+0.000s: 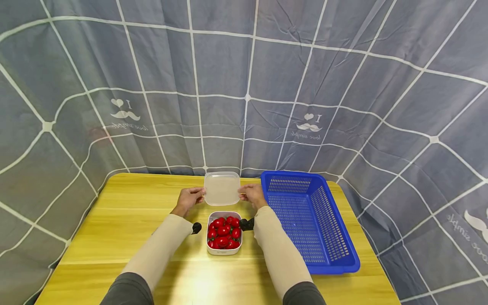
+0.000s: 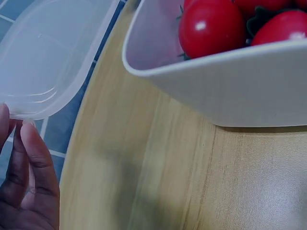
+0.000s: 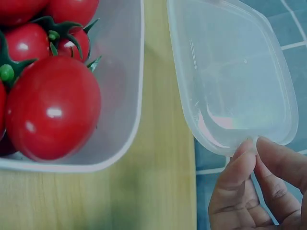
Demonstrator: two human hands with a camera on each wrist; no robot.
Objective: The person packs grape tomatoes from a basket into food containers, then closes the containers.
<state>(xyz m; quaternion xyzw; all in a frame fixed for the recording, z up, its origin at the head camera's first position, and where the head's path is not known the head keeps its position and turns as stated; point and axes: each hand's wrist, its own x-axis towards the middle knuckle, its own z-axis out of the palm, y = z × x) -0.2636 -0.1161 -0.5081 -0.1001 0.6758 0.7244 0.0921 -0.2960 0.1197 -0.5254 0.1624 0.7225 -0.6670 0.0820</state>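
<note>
Between both hands a translucent plastic lid (image 1: 222,189) is held up behind a white container (image 1: 224,251). My left hand (image 1: 188,201) pinches the lid's left edge, and in the left wrist view thumb and finger meet at its rim. On the opposite edge my right hand (image 1: 253,195) pinches the lid between thumb and fingers, as the right wrist view shows. Red cherry tomatoes (image 1: 223,231) with green stems fill the uncovered container, which stands on the table below the lid. The lid is apart from the container.
A blue perforated plastic basket (image 1: 350,254) stands on the wooden table (image 1: 133,203), right of the right arm. Behind the table hangs a grey curtain (image 1: 221,63) with white grid lines. Dark wrist cameras sit near the container's two sides.
</note>
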